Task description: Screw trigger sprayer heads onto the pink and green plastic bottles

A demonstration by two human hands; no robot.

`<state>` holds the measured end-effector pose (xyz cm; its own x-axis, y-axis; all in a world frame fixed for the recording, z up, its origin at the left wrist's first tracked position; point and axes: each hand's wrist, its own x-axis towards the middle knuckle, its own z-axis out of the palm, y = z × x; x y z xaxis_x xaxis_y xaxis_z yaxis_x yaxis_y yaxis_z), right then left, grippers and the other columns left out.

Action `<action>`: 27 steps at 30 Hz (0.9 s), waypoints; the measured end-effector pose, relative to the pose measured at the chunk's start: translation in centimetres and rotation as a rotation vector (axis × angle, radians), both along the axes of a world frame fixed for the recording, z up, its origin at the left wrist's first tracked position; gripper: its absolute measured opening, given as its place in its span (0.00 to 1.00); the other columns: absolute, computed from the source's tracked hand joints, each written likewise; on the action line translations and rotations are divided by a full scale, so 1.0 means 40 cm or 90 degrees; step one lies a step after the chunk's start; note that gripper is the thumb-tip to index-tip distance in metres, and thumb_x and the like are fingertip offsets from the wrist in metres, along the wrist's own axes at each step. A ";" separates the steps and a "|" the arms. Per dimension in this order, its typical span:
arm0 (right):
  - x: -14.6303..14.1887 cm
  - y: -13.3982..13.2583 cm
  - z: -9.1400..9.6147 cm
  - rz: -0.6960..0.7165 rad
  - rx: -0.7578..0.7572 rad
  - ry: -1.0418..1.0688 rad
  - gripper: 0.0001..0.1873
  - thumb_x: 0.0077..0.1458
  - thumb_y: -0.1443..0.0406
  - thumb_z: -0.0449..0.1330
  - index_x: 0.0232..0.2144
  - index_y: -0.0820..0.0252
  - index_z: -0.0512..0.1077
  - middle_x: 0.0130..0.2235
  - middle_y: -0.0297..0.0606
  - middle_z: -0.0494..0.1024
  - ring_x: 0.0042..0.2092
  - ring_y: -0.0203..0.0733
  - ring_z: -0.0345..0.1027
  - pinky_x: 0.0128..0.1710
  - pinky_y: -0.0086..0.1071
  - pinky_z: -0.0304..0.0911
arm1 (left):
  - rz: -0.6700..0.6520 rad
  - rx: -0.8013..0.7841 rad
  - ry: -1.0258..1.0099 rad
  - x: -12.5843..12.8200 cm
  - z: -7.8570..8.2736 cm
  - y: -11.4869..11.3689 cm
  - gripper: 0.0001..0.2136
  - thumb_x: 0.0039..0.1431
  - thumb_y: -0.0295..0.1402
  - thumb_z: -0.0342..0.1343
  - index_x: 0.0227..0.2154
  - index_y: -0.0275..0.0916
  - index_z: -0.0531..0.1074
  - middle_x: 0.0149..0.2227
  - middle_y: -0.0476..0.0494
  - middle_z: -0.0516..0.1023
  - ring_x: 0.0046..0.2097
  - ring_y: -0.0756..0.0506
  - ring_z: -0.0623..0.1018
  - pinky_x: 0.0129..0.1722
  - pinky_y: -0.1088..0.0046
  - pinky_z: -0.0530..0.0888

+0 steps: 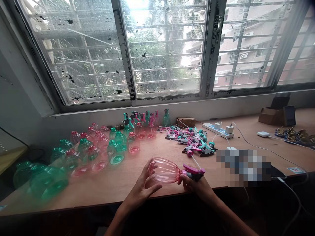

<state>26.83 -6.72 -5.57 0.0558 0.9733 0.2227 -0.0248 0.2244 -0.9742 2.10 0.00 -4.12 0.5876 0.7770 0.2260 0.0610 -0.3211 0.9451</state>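
Observation:
A clear pink spray bottle (164,170) lies sideways in the air just over the table's front edge, its base to the left. My left hand (140,190) cups the base end, fingers around the far side and thumb extended below. At the neck, my right hand (197,187) grips the pink and grey trigger spray head (194,171), which sits on the bottle's mouth. Whether the collar is fully threaded cannot be seen behind my fingers. Behind the right hand is a pile of loose spray heads (193,139) in pink, teal and grey with thin tubes.
Several green bottles (49,182) and pink bottles (99,160) without heads stand on the left. Bottles with spray heads (150,131) stand by the window wall. A power strip (216,129) with cables, a cardboard box (269,114) and a phone (289,116) are on the right.

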 end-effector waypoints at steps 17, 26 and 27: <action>0.003 0.007 -0.018 0.016 -0.001 0.037 0.20 0.55 0.50 0.65 0.29 0.61 0.75 0.22 0.33 0.77 0.20 0.35 0.67 0.18 0.27 0.59 | -0.001 -0.006 -0.015 -0.002 -0.001 0.004 0.42 0.58 0.43 0.64 0.69 0.52 0.46 0.71 0.41 0.54 0.69 0.33 0.59 0.66 0.51 0.58; 0.004 0.004 -0.008 0.021 -0.009 0.046 0.18 0.54 0.51 0.66 0.31 0.61 0.74 0.23 0.32 0.77 0.21 0.34 0.68 0.19 0.25 0.62 | -0.007 -0.026 -0.017 -0.006 0.004 0.003 0.43 0.58 0.39 0.66 0.69 0.54 0.44 0.68 0.39 0.62 0.69 0.36 0.59 0.66 0.52 0.60; 0.004 0.004 -0.008 0.022 -0.011 0.045 0.19 0.54 0.50 0.66 0.30 0.61 0.74 0.23 0.32 0.77 0.20 0.34 0.68 0.19 0.25 0.62 | -0.010 -0.026 -0.017 -0.006 0.004 0.003 0.43 0.58 0.39 0.65 0.69 0.54 0.44 0.67 0.39 0.63 0.69 0.36 0.59 0.66 0.52 0.59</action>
<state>26.97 -6.54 -5.91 0.0363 0.9785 0.2028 -0.1008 0.2055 -0.9735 1.84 0.10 -3.94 0.5938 0.7765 0.2108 0.0306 -0.2836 0.9584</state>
